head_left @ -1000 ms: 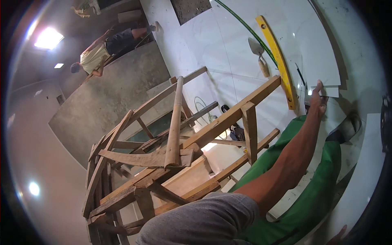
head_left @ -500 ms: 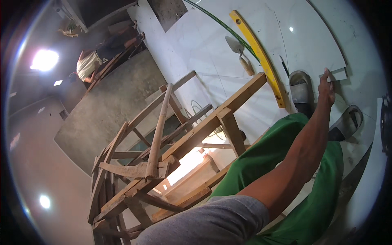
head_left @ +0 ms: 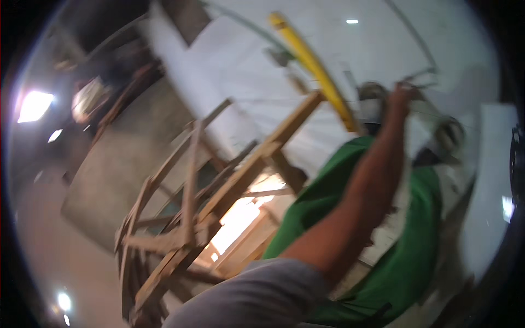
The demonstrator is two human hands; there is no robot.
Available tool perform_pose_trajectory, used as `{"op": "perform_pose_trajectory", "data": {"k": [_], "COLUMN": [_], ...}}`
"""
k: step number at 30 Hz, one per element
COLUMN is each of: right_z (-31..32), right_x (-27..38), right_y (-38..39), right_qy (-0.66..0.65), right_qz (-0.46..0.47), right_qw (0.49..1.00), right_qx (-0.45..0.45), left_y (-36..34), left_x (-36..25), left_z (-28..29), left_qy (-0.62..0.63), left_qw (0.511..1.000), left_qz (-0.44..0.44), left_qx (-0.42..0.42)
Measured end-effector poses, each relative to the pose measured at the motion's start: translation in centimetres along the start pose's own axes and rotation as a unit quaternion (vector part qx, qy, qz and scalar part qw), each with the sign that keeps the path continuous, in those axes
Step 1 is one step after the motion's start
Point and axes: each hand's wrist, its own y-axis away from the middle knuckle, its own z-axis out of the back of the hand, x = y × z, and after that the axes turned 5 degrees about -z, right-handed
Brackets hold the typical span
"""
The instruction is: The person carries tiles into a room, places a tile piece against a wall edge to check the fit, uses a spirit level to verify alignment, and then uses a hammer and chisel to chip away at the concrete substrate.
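Note:
My left hand [head_left: 403, 94] reaches down to the white tiled floor, just beyond my sandalled feet. Its fingers are closed on the edge of a small white tile piece [head_left: 423, 80], which is blurred by motion. The piece lies by the corner of a larger white sheet or tile with a dark edge line. Nearest to the hand is my left sandal [head_left: 373, 93]; the right sandal [head_left: 449, 134] is on its other side. Out of sight is my right hand.
A yellow spirit level [head_left: 314, 63], a trowel [head_left: 298, 85] and a green hose [head_left: 246, 24] lie on the floor. Left of my legs stands a wooden frame [head_left: 240, 183] with a long-handled tool [head_left: 188, 186] on it. Another person [head_left: 90, 101] is at the far left.
The whole view has shifted and blurred, with the scene sliding left and slightly up. My left hand stays by the tile piece at the floor.

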Motion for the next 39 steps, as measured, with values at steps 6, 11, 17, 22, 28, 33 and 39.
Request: {"op": "perform_pose_trajectory", "data": {"k": [6, 11, 17, 22, 28, 33, 39], "right_z": [4.2, 6.3, 0.0, -5.1, -6.8, -6.4, -6.2], "right_x": [11.7, 13.7, 17.3, 19.0, 23.9, 21.8, 23.1], "right_y": [-9.4, -13.9, -22.5, -28.2, -32.2, -33.0, -33.3], "right_qy": [-0.213, -0.267, -0.364, -0.414, -0.565, -0.488, -0.576], "right_qz": [-0.367, -0.393, -0.293, -0.288, -0.264, -0.287, -0.271], "right_qw": [0.905, 0.88, 0.879, 0.859, 0.778, 0.823, 0.77], "right_qx": [0.03, 0.004, -0.091, -0.088, -0.079, -0.042, -0.039], "left_y": [3.5, 17.6, 19.8, 23.5, 22.5, 21.5, 20.4], "left_x": [1.0, -2.1, -11.8, -22.0, -22.7, -23.5, -23.8], "left_z": [15.0, 20.0, 16.1, 8.7, 7.9, 7.7, 7.2], "left_qy": [-0.668, -0.629, -0.743, -0.126, -0.023, 0.008, -0.003], "left_qw": [0.557, 0.675, 0.451, 0.823, 0.689, 0.643, 0.618], "left_qz": [-0.432, 0.074, -0.127, -0.211, -0.263, -0.27, -0.294], "left_qx": [0.239, 0.379, 0.477, 0.512, 0.675, 0.716, 0.729]}}
